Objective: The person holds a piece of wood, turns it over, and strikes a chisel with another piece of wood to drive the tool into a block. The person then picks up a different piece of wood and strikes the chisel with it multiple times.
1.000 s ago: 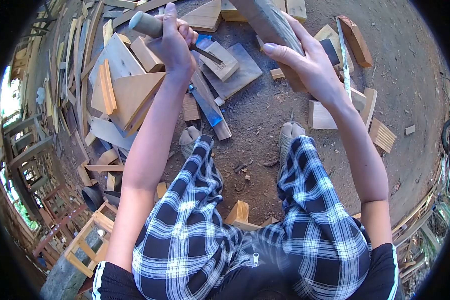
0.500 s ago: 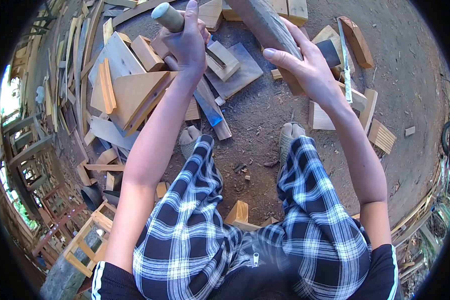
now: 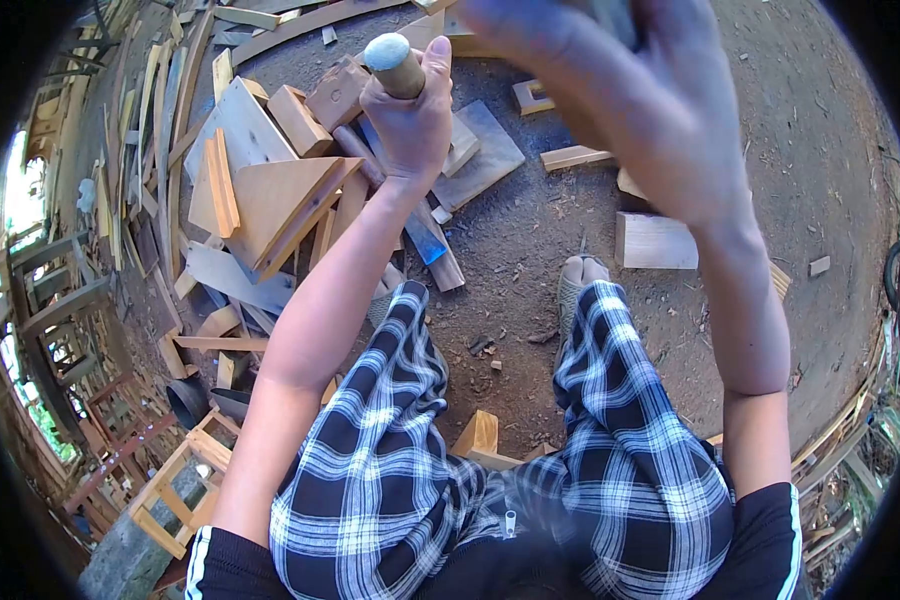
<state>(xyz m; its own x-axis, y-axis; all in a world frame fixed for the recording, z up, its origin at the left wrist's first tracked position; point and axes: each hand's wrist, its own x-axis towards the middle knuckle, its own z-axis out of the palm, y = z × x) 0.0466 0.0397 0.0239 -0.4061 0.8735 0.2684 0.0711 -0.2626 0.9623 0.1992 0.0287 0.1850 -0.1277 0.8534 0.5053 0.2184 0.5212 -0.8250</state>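
Observation:
My left hand point(image 3: 410, 125) is closed around a round wooden handle point(image 3: 394, 68) with a pale, flat end facing up; the tool's lower part is hidden by the fist. Beneath that hand lie a light wooden block point(image 3: 462, 148) and a flat board point(image 3: 492, 150) on the dirt. Raised close to the camera, my right hand point(image 3: 660, 120) is blurred by motion. Its fingers wrap round a thick wooden club point(image 3: 576, 118), of which only parts show past the hand.
Wooden offcuts and a large angled board point(image 3: 285, 205) are heaped at left. A cut block point(image 3: 656, 242) lies on the dirt ground at right. A small wooden frame point(image 3: 175, 490) stands lower left. My plaid-covered legs point(image 3: 370, 430) frame the ground between my feet.
My right hand has risen towards the camera with the wooden club, now blurred. My left hand has shifted slightly right and down, still around the handle.

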